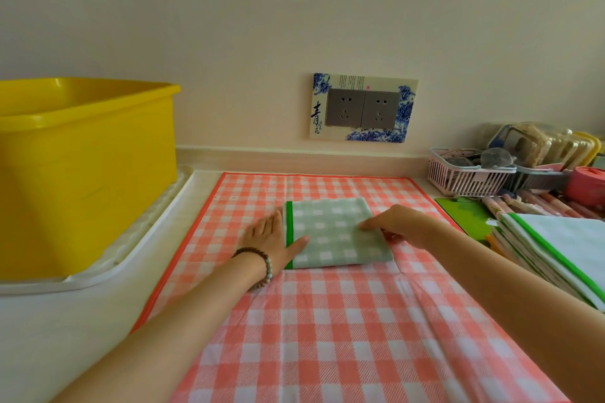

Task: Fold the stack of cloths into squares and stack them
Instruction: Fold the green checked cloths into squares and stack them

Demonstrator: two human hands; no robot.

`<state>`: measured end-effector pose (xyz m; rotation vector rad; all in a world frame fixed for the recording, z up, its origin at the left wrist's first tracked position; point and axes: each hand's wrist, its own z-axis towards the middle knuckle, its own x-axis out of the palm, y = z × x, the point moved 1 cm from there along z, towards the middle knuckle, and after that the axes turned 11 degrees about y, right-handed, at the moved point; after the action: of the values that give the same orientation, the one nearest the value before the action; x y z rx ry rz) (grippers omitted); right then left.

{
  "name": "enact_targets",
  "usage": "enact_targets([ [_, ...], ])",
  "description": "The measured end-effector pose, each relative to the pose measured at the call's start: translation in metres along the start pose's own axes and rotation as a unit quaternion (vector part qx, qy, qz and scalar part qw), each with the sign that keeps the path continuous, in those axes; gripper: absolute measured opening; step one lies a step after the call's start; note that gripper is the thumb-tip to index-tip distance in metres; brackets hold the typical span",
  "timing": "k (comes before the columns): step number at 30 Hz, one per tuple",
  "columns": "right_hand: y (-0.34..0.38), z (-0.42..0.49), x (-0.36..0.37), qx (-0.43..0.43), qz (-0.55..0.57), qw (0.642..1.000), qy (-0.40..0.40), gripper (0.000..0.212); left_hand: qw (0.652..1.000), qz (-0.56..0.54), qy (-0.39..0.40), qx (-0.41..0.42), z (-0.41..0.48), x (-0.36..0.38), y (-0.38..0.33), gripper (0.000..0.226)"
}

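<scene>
Against a plain pale wall with a decorated double socket (pixel 363 108), a light table (pixel 49 330) runs across the view. At its left stands a big yellow tub (pixel 82 173) in a white tray (pixel 147 232). A pink checked cloth (pixel 327 321) lies spread flat down the middle. At the right edge sits the stack of cloths (pixel 563 249), layered flat with green binding showing, and behind it a pink basket (pixel 468 178) of oddments.

On the far half of the pink cloth lies the green checked cloth (pixel 334 232), folded to a near square. Its green-bound edge is on the left and runs away from the person.

The two hands flank it. The left hand (pixel 268 235) lies flat with straight fingers on the pink cloth, hard against the bound edge, with its thumb over the near left corner; it grips nothing. The right hand (pixel 396 221) rests its fingertips on the right margin. Whether its thumb is tucked under that edge I cannot tell.

This square looks finished and is being pressed flat. The stack lies to the right, well apart from the left hand, so the right hand is the nearer for fetching the next cloth.
</scene>
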<state>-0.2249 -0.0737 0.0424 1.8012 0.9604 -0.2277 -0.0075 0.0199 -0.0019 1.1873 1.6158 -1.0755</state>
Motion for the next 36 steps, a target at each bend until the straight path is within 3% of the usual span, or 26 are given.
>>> enact_targets([
  [7,0.014,-0.013,0.012,-0.072,0.226,0.97,0.049,0.039,0.996,-0.07,-0.045,0.023,-0.003,-0.001,0.0,0.084],
  [10,0.016,-0.023,0.011,-0.105,0.246,0.963,0.034,0.041,0.978,-0.188,-0.075,0.048,-0.004,-0.003,-0.004,0.078],
  [12,0.014,-0.032,0.002,-0.135,0.253,0.958,0.021,0.046,0.943,-0.316,-0.077,0.065,-0.01,-0.008,-0.011,0.075],
  [15,0.007,-0.053,-0.019,-0.172,0.262,0.95,0.013,0.047,0.89,-0.448,-0.035,0.081,-0.016,-0.024,-0.027,0.09],
  [16,0.004,-0.061,-0.027,-0.184,0.265,0.946,0.015,0.046,0.855,-0.508,-0.012,0.099,-0.018,-0.029,-0.035,0.088],
  [18,-0.005,-0.076,-0.046,-0.209,0.266,0.941,0.019,0.045,0.762,-0.634,0.05,0.127,-0.025,-0.036,-0.056,0.06],
  [20,-0.017,-0.089,-0.066,-0.223,0.257,0.94,0.011,0.043,0.721,-0.672,0.083,0.147,-0.029,-0.04,-0.08,0.04],
  [25,-0.057,-0.12,-0.121,-0.199,0.248,0.948,-0.03,0.04,0.694,-0.689,0.088,0.192,-0.035,-0.045,-0.146,0.021],
  [31,-0.112,-0.157,-0.188,-0.141,0.224,0.961,-0.074,0.028,0.668,-0.687,0.139,0.249,-0.036,-0.043,-0.231,0.014],
  [36,-0.155,-0.175,-0.228,-0.088,0.211,0.971,-0.072,0.03,0.686,-0.666,0.165,0.242,-0.035,-0.03,-0.29,0.009],
])
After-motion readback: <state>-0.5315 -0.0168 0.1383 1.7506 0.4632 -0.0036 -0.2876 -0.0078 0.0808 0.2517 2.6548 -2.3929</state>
